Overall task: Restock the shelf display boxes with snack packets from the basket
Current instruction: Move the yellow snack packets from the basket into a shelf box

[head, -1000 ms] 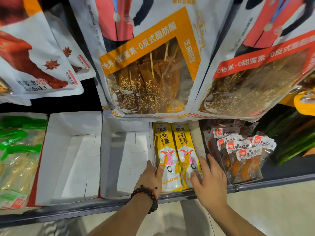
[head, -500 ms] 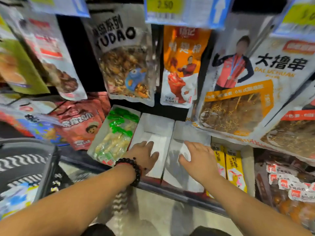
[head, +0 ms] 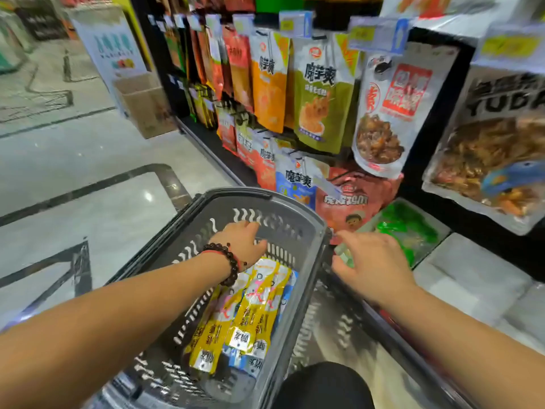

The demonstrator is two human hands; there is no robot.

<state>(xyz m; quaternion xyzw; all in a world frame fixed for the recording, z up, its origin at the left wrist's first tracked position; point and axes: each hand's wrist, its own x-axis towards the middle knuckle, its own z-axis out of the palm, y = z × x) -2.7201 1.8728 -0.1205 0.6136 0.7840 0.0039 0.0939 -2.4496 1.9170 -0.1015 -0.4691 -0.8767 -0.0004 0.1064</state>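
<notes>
Both hands spread open and empty, the left hand (head: 240,242) reaches into the grey basket (head: 298,231) above the yellow snack packets (head: 250,314) (print blurred), the right hand (head: 373,265) beside its rim.

Grey plastic basket (head: 298,231) holds glossy foil packets (head: 253,314); polished stone floor (head: 88,160) gleams

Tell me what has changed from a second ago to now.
Both hands have left the shelf display boxes and swung left to the grey basket. The left hand now reaches into it, above the yellow snack packets; the right hand hovers open by its right rim. Neither has taken hold of a packet yet. Unchanged: both hands empty and the white display boxes unfilled.
</notes>
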